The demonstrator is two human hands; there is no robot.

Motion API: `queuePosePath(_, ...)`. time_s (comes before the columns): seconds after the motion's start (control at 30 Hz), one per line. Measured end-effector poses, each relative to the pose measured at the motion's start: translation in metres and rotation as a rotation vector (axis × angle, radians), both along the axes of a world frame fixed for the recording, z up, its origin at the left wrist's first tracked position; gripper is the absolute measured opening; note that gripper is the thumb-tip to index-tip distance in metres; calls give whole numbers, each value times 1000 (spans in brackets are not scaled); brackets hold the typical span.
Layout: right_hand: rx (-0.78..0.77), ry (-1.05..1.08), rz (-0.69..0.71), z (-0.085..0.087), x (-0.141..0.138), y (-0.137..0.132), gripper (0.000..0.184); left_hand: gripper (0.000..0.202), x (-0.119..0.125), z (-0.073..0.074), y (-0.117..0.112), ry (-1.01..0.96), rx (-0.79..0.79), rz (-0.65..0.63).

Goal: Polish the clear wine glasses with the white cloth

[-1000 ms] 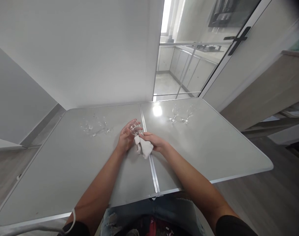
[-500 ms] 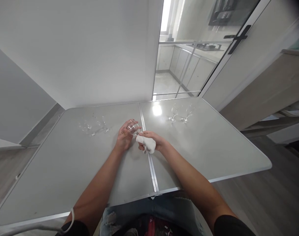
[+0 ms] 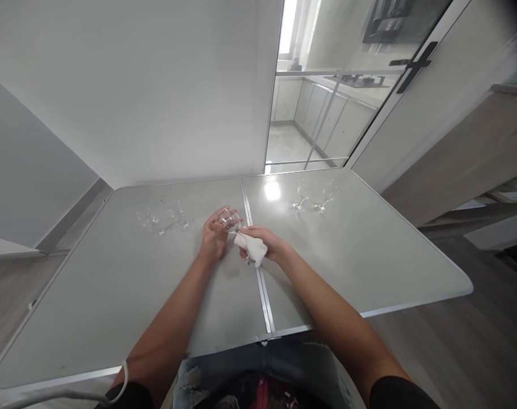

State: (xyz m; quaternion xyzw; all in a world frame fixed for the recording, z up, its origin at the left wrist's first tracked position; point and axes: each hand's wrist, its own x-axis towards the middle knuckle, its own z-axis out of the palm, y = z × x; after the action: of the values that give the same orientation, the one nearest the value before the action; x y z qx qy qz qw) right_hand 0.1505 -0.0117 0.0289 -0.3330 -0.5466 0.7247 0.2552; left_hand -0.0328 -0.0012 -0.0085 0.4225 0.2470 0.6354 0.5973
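Observation:
In my left hand I hold a clear wine glass by its bowl, tilted above the middle of the table. My right hand is closed around a white cloth, which wraps the stem and foot end of the same glass, so that end is hidden. Both hands are close together near the metal seam of the table.
The pale folding table stands against a white wall. Clear glasses are at its back left. Two stemmed glasses stand at the back right. A glass door with a black handle is beyond.
The cloth and the fingers of my right hand have shifted slightly about the stem. My left hand keeps its hold on the bowl, and the view has tilted a little.

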Motion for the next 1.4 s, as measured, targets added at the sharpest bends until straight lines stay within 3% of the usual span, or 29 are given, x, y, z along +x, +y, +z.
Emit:
queuePosePath(0.07, -107, 78, 20, 2, 2, 0, 44, 70, 0, 0, 0, -4, 1, 11)
queuePosePath(0.13, -16, 56, -25, 0, 2, 0, 44, 69, 0, 0, 0, -6, -6, 34)
queuePosePath(0.23, 326, -94, -58, -5, 2, 3, 41, 68, 1, 0, 1, -12, -8, 71)
queuePosePath(0.37, 808, -532, -174, -10, 3, 8, 21, 67, 3, 1, 1, -14, 12, 89)
queuePosePath(0.47, 929, -723, -252, -12, 2, 9, 18, 66, 4, 1, 1, -6, 18, 79)
queuePosePath(0.53, 894, -696, -268, -13, 0, 8, 19, 67, 5, 2, 1, 4, 12, 72)
queuePosePath(0.63, 751, -437, -371, -17, -2, 6, 27, 69, 4, 3, 1, 4, 6, 66)
queuePosePath(0.7, 640, -230, -604, -19, 2, 8, 35, 69, 3, 3, 2, -12, 15, 83)
queuePosePath(0.8, 518, -73, -1065, -22, 11, 14, 41, 63, 0, 2, 5, -40, 36, 158)
queuePosePath(0.83, 478, -49, -1132, -23, 12, 17, 42, 61, 0, 2, 7, -51, 42, 184)
queuePosePath(0.9, 358, 12, -1048, -26, 9, 20, 44, 56, -1, 1, 8, -63, 48, 218)
queuePosePath(0.97, 232, 91, -808, -32, 0, 22, 47, 56, 0, 1, 8, -69, 53, 234)
queuePosePath(1.0, 195, 118, -710, -35, -6, 22, 49, 56, 1, 2, 8, -71, 57, 239)
queuePosePath(1.07, 186, 114, -641, -42, -14, 21, 50, 56, 4, 4, 5, -73, 65, 233)
queuePosePath(1.2, 278, -65, -816, -45, -9, 19, 31, 59, 13, 10, -2, -36, 78, 171)
queuePosePath(1.3, 383, -241, -930, -39, 0, 17, 28, 60, 18, 13, -4, -26, 70, 169)
queuePosePath(1.4, 449, -227, -942, -35, 2, 17, 26, 58, 18, 13, -3, -51, 77, 161)
